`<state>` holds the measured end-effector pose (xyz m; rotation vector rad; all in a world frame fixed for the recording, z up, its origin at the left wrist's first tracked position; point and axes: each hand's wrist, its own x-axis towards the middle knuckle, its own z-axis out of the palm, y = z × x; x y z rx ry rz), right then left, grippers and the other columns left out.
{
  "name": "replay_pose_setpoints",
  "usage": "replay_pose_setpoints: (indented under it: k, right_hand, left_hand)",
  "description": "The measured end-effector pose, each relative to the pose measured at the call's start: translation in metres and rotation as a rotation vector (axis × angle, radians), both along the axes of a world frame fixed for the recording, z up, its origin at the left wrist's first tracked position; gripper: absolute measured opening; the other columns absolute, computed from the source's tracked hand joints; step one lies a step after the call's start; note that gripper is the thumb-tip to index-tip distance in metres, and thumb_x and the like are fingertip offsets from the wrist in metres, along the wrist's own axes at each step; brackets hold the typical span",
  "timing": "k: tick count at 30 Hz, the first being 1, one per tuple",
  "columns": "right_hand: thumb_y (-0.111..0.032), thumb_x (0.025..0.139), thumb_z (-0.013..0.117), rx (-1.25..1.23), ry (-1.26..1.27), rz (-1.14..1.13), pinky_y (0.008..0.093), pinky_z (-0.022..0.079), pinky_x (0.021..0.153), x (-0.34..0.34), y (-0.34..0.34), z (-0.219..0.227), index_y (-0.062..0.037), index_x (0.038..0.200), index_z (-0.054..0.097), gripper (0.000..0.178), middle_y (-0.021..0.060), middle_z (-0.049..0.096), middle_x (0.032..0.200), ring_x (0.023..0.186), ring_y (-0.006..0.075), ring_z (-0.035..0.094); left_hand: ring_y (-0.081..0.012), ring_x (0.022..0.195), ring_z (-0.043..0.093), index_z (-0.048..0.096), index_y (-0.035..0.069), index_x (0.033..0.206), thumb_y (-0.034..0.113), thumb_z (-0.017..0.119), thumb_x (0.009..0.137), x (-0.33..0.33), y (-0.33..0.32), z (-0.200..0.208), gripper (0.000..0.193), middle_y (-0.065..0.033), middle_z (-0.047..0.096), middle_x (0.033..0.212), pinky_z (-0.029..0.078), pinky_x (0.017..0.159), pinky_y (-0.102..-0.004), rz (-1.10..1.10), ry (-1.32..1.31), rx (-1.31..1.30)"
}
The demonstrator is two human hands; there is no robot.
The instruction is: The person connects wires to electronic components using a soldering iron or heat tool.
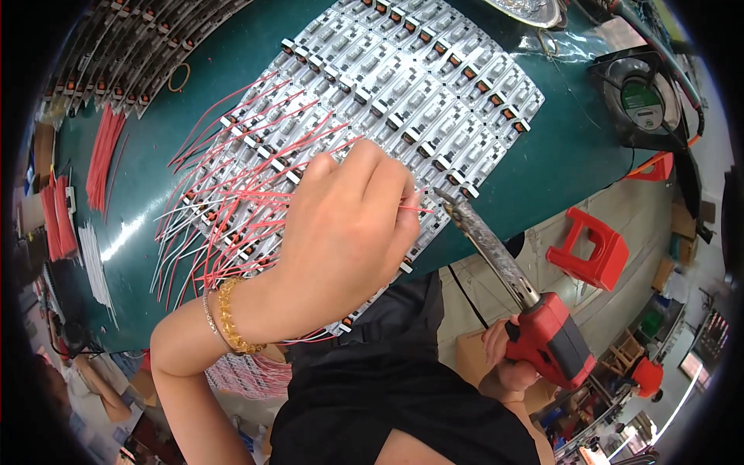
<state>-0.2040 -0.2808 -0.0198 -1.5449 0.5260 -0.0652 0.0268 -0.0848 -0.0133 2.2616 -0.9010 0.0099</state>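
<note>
across the green tabletop [139, 194]: a sheet of silvery circuit boards [399, 77] lies flat, red and white wires fanned over its left part.
left hand [349, 209]: above the lower middle of the sheet, its grip pinching a red wire [417, 208], whose end pokes out rightward.
right hand [513, 377]: grip wrapped around the handle of a red-and-black soldering tool [554, 341], out beyond the tabletop edge; whether the trigger is pressed, i cannot tell.
tool tip [443, 195]: near the wire end, apart from it.
step: looks like joining wires to the boards, this one seemingly not yet fixed.
next move: probably calls for steadying the wire end on its contact and bringing the tip in, clear of the fingertips.
edges: the sheet comes close to the tabletop's near side, by the person's lap.
open room: bare green between the sheet and the black fan [620, 89]; on the left, trailing wires could snag the forearm.
</note>
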Motion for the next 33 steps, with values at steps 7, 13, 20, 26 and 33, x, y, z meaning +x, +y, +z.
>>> replay_pose_setpoints:
  k: [7,13,20,26,33]
  right_hand:
    - [-0.08,0.069,0.067,0.063,0.013,0.072,0.0271,0.036,0.055,0.006,-0.008,-0.004,-0.0102,0.073,0.056,0.071,-0.0015,0.055,0.066,0.058,0.0129,0.052]
    - [-0.078,0.079,0.058,-0.489,-0.037,0.081,0.0287,0.039,0.054,-0.021,-0.011,-0.021,-0.0096,0.063,0.055,0.07,-0.0015,0.052,0.058,0.056,0.0144,0.052]
    - [-0.081,0.077,0.057,-0.171,0.007,0.097,0.0271,0.037,0.052,0.002,-0.007,0.0,-0.0101,0.06,0.053,0.073,-0.0006,0.052,0.059,0.056,0.0141,0.053]
    - [-0.086,0.065,0.064,-0.043,0.102,0.019,0.0287,0.036,0.054,0.005,0.001,0.003,-0.0106,0.06,0.052,0.077,-0.0008,0.049,0.06,0.056,0.0144,0.05]
    - [-0.075,0.081,0.058,0.061,-0.169,-0.008,0.0279,0.041,0.047,0.012,0.005,0.001,0.0001,0.131,0.047,0.091,-0.0055,0.042,0.049,0.04,0.0115,0.045]
  left_hand:
    - [-0.0266,0.071,0.047,0.056,0.004,0.084,0.005,0.068,0.078,0.002,0.001,-0.001,0.013,-0.0096,0.049,0.082,0.036,0.066,-0.0369,-0.032,-0.005,-0.022]
    - [-0.0261,0.072,0.052,0.058,0.005,0.082,0.0,0.071,0.075,0.003,0.0,0.0,0.016,-0.0076,0.056,0.082,0.041,0.065,-0.0368,0.016,-0.027,-0.001]
    - [-0.0262,0.069,0.046,0.056,0.003,0.084,0.004,0.068,0.077,0.001,0.002,-0.006,0.014,-0.0091,0.048,0.081,0.036,0.064,-0.037,-0.024,-0.066,-0.019]
    - [-0.0276,0.075,0.05,0.056,0.002,0.086,0.004,0.07,0.078,-0.001,0.005,0.006,0.016,-0.0099,0.051,0.084,0.037,0.068,-0.037,-0.05,0.047,-0.079]
    - [-0.0247,0.076,0.053,0.064,0.0,0.088,-0.002,0.071,0.076,0.001,0.011,0.007,0.014,-0.0109,0.061,0.099,0.041,0.067,-0.0373,0.012,0.01,-0.234]
